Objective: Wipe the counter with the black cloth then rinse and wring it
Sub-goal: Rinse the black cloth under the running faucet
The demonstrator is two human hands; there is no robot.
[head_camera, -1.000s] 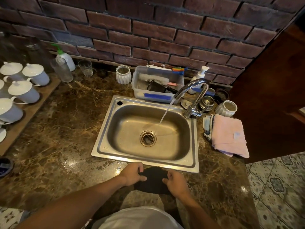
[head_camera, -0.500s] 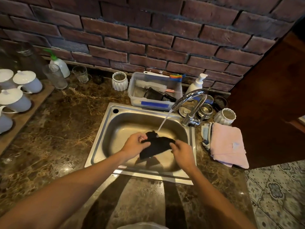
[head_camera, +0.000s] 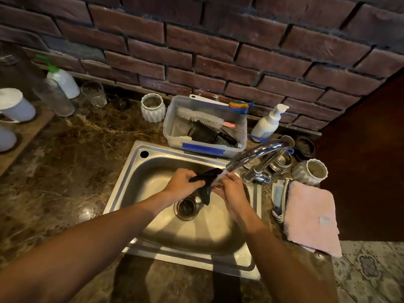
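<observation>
The black cloth (head_camera: pixel 207 182) is bunched between both hands over the steel sink (head_camera: pixel 135 169), right under the running stream from the chrome faucet (head_camera: pixel 260 153). My left hand (head_camera: pixel 182 182) grips its left end. My right hand (head_camera: pixel 232 189) grips the right end, close to the spout. A tail of the cloth hangs down toward the drain (head_camera: pixel 187 207). The dark marble counter (head_camera: pixel 65 167) surrounds the sink.
Behind the sink stands a clear plastic tub (head_camera: pixel 204 125) with brushes, plus a white pump bottle (head_camera: pixel 267 122) and white ribbed cups (head_camera: pixel 311 171). A pink towel (head_camera: pixel 310 215) lies right of the sink. Glasses (head_camera: pixel 94 94) and white lidded mugs (head_camera: pixel 13 106) stand at the left.
Both hands lifted the black cloth from the counter's front edge into the sink and carried it further up and right, so the water now falls on it. The cloth is more bunched.
</observation>
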